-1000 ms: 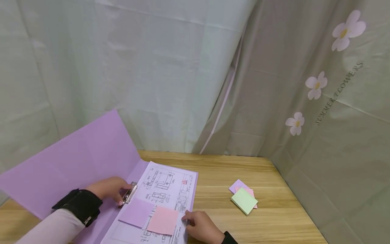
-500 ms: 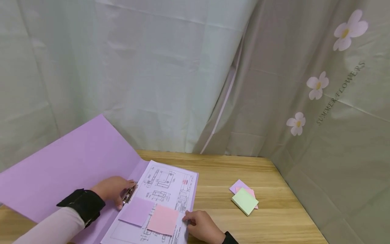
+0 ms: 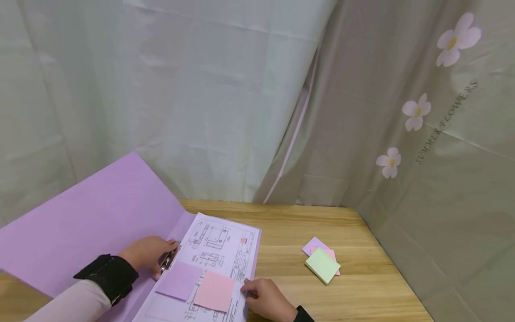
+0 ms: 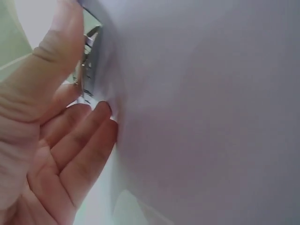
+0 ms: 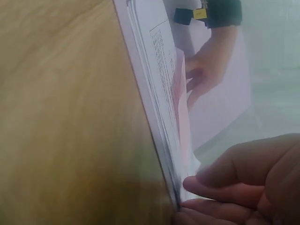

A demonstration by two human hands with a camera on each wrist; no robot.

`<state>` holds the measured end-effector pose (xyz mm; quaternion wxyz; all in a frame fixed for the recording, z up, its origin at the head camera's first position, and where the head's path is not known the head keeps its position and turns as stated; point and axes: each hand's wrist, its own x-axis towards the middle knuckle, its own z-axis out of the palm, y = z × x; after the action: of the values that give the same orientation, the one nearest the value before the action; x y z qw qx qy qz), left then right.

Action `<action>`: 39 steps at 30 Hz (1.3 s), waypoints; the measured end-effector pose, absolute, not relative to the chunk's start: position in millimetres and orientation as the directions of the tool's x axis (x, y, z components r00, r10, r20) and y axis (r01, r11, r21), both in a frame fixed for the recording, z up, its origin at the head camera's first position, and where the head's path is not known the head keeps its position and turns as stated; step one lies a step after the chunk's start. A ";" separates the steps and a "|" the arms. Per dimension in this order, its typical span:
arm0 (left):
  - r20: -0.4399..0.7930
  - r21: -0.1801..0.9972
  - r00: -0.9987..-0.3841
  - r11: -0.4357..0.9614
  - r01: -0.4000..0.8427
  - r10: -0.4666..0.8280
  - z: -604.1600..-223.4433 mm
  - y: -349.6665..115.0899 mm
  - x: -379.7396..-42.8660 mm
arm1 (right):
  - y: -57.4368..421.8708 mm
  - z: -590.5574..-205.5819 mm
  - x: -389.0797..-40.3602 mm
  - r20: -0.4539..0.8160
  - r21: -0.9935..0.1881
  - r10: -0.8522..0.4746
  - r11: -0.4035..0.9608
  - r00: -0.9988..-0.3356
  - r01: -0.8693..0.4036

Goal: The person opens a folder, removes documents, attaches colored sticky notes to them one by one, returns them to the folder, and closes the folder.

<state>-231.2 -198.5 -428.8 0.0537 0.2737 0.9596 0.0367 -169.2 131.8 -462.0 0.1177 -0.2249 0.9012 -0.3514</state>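
A lilac folder (image 3: 104, 214) lies open with its cover tilted up at the left. Printed technical drawings (image 3: 229, 235) form a stack inside it, with a purple sticky note (image 3: 179, 281) and a pink one (image 3: 214, 291) on top. At the spine, my left hand (image 3: 149, 252) grips the metal clip (image 3: 169, 259); in the left wrist view the thumb covers part of this clip (image 4: 91, 58). My right hand (image 3: 268, 297) pinches the right edge of the papers, thumb on top. Close up, the right hand (image 5: 243, 183) is at the layered sheet edges (image 5: 157, 108).
To the right, green (image 3: 323, 265), pink and purple sticky note pads lie overlapping on the wooden table (image 3: 370, 286). A pale curtain (image 3: 201, 112) hangs behind the table, and a flowered one (image 3: 450, 201) borders its right side.
The folder's cover has leaned further to the left and down, then stayed there. The left hand has shifted slightly at the clip, while the right hand holds its place.
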 end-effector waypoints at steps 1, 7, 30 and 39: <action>-0.092 0.108 -0.848 0.852 0.513 0.523 -428.1 -197.7 -230.9 | 131.9 -461.0 -168.1 -0.078 -0.671 -0.490 0.670 -0.868 -0.317; -0.083 0.098 -0.855 0.858 0.505 0.513 -426.0 -195.7 -228.4 | 128.7 -448.8 -161.7 -0.196 -0.486 -0.549 0.774 -0.813 -0.406; 0.113 0.029 -0.830 0.833 0.553 0.547 -406.9 -175.1 -217.6 | 140.4 -443.1 -176.0 -0.162 -0.249 -0.612 0.784 -0.774 -0.568; 0.258 -0.085 -0.820 0.857 0.508 0.511 -381.7 -183.9 -211.6 | 153.5 -443.4 -187.9 -0.153 -0.251 -0.640 0.762 -0.753 -0.597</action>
<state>-211.6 -183.9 -381.7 -0.1370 0.2670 0.9539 -0.0063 -187.9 153.5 -443.4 0.1154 -0.3322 0.9315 -0.0933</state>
